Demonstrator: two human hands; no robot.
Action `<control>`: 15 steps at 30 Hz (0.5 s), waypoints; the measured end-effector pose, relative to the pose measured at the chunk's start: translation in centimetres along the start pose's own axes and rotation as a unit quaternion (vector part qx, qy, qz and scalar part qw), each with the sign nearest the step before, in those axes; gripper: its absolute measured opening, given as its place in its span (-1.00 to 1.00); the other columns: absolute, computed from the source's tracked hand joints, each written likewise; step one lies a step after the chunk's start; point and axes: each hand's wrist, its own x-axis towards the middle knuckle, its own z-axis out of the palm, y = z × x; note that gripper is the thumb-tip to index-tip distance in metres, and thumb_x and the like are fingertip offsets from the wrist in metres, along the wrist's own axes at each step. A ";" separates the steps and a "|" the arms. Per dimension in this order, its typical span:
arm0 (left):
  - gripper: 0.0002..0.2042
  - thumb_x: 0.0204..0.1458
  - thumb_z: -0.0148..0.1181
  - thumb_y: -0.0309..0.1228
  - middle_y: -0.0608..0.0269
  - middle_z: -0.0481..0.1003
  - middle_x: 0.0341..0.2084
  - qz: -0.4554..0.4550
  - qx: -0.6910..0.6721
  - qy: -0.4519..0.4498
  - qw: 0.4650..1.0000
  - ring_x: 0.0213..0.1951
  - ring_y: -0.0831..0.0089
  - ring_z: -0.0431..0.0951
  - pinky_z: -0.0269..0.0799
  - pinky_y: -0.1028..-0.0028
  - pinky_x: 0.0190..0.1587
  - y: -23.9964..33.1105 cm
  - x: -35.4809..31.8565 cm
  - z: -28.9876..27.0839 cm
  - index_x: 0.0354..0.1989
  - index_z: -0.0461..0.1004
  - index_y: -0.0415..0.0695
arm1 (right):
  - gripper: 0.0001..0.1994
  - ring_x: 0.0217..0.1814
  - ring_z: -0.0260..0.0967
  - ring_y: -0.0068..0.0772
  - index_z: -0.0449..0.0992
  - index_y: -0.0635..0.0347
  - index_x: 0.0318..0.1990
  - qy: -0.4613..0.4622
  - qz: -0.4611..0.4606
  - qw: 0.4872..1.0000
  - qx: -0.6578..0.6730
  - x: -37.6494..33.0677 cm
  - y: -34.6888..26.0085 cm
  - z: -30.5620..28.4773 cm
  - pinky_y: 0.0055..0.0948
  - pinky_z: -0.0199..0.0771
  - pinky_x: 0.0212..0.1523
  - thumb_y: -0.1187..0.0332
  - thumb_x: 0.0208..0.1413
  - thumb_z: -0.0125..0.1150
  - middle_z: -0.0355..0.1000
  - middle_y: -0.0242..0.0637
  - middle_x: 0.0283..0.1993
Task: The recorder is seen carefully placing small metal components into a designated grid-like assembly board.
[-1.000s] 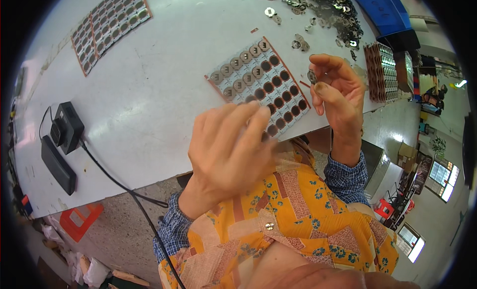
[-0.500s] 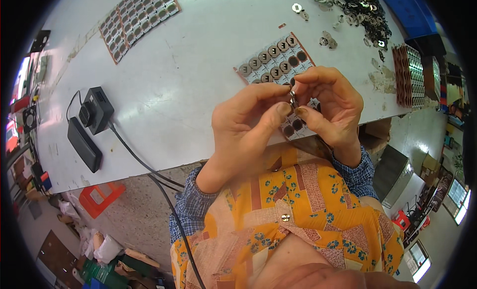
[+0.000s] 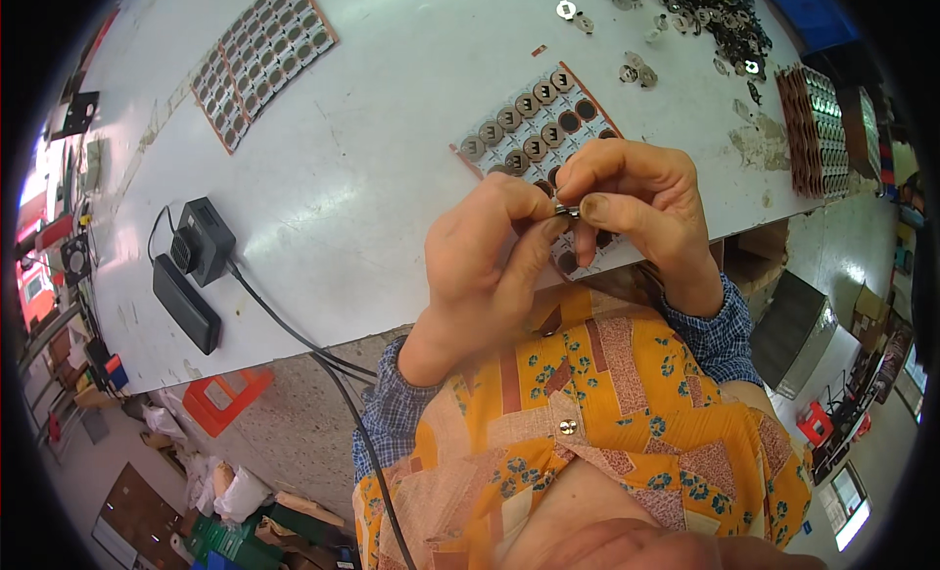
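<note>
A small metal piece [image 3: 566, 211] sits between the two hands, right of the frame's centre, and it is the meeting point of both grips. The left hand [image 3: 482, 249] has thumb and forefinger pressed together at the piece's left end; the right hand [image 3: 648, 206] pinches its right end the same way. Neither hand is clearly nearer: the piece lies to the right of the left grip and to the left of the right one. It shows nearly edge-on, its long axis running roughly left to right across the frame, though at this size, partly covered by fingertips, its exact tilt is hard to be sure of.

Behind the hands, on the white surface [image 3: 372, 193], lies a sheet [image 3: 590, 98] of round spots. Silver pieces cover spots toward its upper left; dark spots show toward its right and lower parts. Loose metal pieces [image 3: 723, 23] are heaped at upper right, well apart from both grips.
</note>
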 end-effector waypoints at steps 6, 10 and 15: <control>-0.83 0.20 0.35 -0.77 0.12 0.64 -0.27 0.057 0.048 0.005 0.997 -0.31 0.37 0.64 0.58 0.43 -0.18 -0.1 -0.3 0.4 -0.14 0.52 -0.31 | -0.88 -0.38 0.57 -0.58 0.62 0.39 0.05 0.051 -0.042 0.991 -0.120 0.3 1.1 0.7 -0.56 0.64 -0.34 0.60 0.47 0.22 0.63 -0.25 -0.16; -0.88 0.24 0.32 -0.69 0.16 0.60 -0.26 -0.094 -0.123 0.030 0.987 -0.27 0.41 0.62 0.56 0.40 -0.29 0.3 -0.6 0.2 -0.15 0.51 -0.27 | -0.87 -0.34 0.59 -0.58 0.60 0.38 0.09 0.064 -0.110 0.990 -0.067 0.5 1.8 1.0 -0.57 0.62 -0.31 0.58 0.50 0.22 0.64 -0.28 -0.19; -0.92 0.40 0.29 -0.54 0.10 0.62 -0.10 -0.200 -0.416 0.074 0.884 -0.22 0.41 0.64 0.64 0.41 -0.29 0.2 -0.1 -0.6 -0.06 0.52 -0.26 | -0.88 -0.27 0.63 -0.61 0.60 0.38 0.06 0.121 -0.145 0.979 -0.074 0.2 1.6 0.7 -0.58 0.71 -0.23 0.59 0.48 0.25 0.63 -0.32 -0.26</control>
